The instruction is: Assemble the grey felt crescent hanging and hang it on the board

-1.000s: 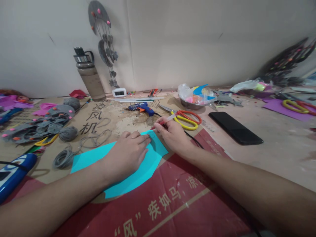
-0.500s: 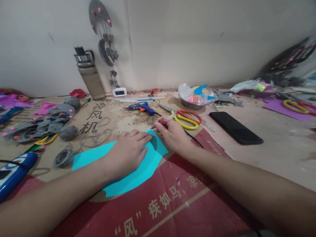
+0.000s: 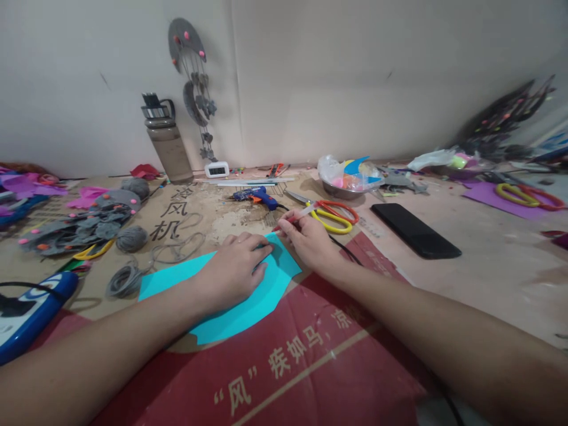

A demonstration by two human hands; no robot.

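Note:
A turquoise sheet (image 3: 248, 305) lies flat on the cardboard-covered table in front of me. My left hand (image 3: 233, 269) presses down on it, fingers flat and close together. My right hand (image 3: 308, 239) grips a red-and-white pen (image 3: 297, 215), its tip at the sheet's far corner. Both forearms reach in from the bottom of the view.
Yellow-and-orange scissors (image 3: 335, 214), a blue glue gun (image 3: 260, 197) and a black phone (image 3: 415, 229) lie just beyond my hands. Further back stand a water bottle (image 3: 168, 145), a small clock (image 3: 216, 170) and a bowl of coloured scraps (image 3: 348, 177). Grey yarn (image 3: 131, 238) and felt pieces sit at the left.
The view has shifted a little, so everything sits slightly lower and rightward. Both hands keep their places on the sheet, the pen tip still at its far corner.

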